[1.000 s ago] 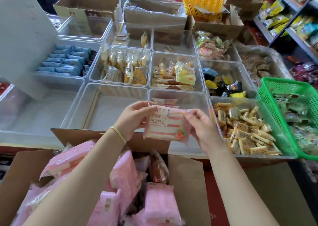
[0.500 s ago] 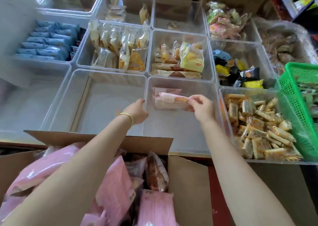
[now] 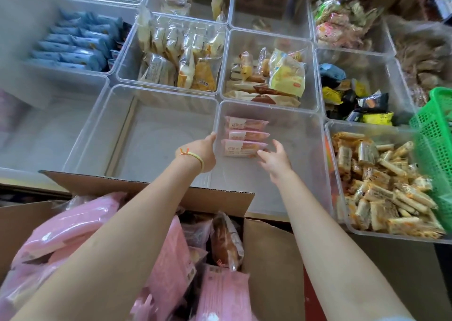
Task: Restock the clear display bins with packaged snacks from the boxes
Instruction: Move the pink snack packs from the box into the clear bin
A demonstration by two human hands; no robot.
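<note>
Three pink snack packets (image 3: 245, 137) lie stacked in a row at the back left of a clear display bin (image 3: 303, 125) in the front row. My right hand (image 3: 275, 159) hovers inside that bin with its fingers spread, fingertips at the right end of the nearest packet. My left hand (image 3: 199, 153), with a yellow band on the wrist, rests against the bin's left rim and holds nothing; its fingertips are hidden. Below my arms an open cardboard box (image 3: 220, 196) holds several more pink packets (image 3: 171, 267) and a brown bread pack (image 3: 226, 242).
The clear bin (image 3: 156, 135) to the left holds nothing. To the right a bin (image 3: 342, 225) is filled with several beige snack bars, and a green basket (image 3: 433, 144) overlaps it. Bins behind hold yellow, blue and dark packets.
Both hands carried a pink packet from above the box into the bin. My right hand set it down as the third in the row and let go; the camera tilted down.
</note>
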